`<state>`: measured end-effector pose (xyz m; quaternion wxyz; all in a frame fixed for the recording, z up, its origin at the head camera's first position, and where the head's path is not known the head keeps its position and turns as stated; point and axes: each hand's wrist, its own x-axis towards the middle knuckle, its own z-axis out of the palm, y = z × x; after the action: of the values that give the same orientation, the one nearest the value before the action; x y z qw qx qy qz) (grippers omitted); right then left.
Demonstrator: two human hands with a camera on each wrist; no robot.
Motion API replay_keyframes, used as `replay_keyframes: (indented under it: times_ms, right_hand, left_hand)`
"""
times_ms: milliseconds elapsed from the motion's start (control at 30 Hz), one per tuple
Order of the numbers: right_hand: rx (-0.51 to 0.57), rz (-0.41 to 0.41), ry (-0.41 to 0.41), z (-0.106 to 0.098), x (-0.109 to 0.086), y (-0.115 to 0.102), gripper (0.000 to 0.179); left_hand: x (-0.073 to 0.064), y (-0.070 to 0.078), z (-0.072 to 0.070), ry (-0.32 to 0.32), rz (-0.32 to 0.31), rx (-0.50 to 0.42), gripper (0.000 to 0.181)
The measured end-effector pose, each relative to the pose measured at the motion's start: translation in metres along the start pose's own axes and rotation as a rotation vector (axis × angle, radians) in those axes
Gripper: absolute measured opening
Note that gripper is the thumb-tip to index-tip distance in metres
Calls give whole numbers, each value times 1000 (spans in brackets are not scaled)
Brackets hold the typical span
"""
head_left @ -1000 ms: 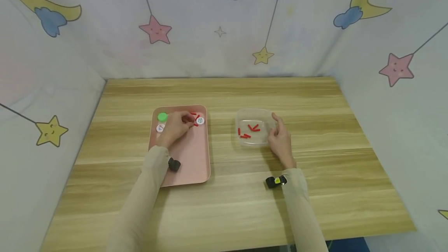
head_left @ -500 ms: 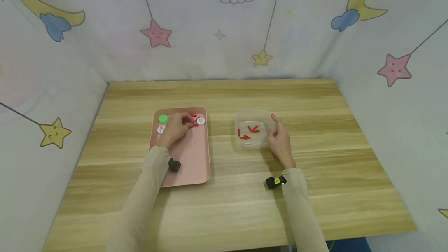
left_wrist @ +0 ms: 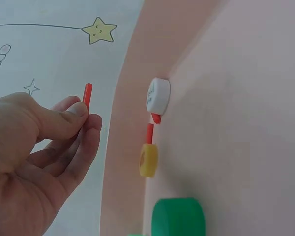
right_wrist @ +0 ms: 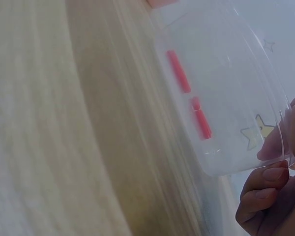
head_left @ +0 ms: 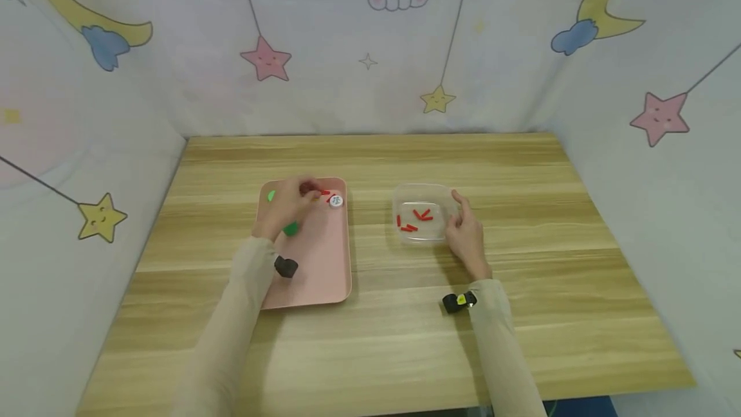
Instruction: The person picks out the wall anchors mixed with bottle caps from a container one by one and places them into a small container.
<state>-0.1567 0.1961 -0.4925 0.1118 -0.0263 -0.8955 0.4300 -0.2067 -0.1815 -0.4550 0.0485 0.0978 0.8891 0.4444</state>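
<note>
My left hand (head_left: 286, 206) is raised over the far part of the pink tray (head_left: 318, 262). Between thumb and fingertips it pinches a short red stick (left_wrist: 87, 96), which points upward in the left wrist view. A white bottle cap (left_wrist: 159, 96), a yellow cap (left_wrist: 148, 160) and a green cap (left_wrist: 179, 216) lie in the tray with other red sticks. My right hand (head_left: 466, 237) grips the right wall of a clear plastic container (head_left: 424, 185), its lower fingers (right_wrist: 265, 194) curled against the outside. Several red sticks (head_left: 426, 214) lie on the container floor.
The tray and container stand side by side on a wood-grain table (head_left: 370, 340), with a strip of tabletop between them. A printed curtain (head_left: 347, 95) rises behind the table's far edge and along both sides.
My left hand has lifted from the tray floor with the red stick, and a green cap now shows beside its wrist. My right hand keeps its hold on the container.
</note>
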Motion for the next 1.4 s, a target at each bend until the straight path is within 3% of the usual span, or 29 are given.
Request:
replay_keyframes:
  times_ms: [533,967,1400]
  right_hand:
    - [-22,9,-1,0,0,1,58]
    - [-17,13,6,0,0,-1,59]
    - [-12,3,5,1,-1,-1,59]
  left_hand:
    - [25,36,29,-26,51,-36,15]
    - [33,57,59,-60,100,-70,12]
    - [37,76,94,-133,123,-73,11]
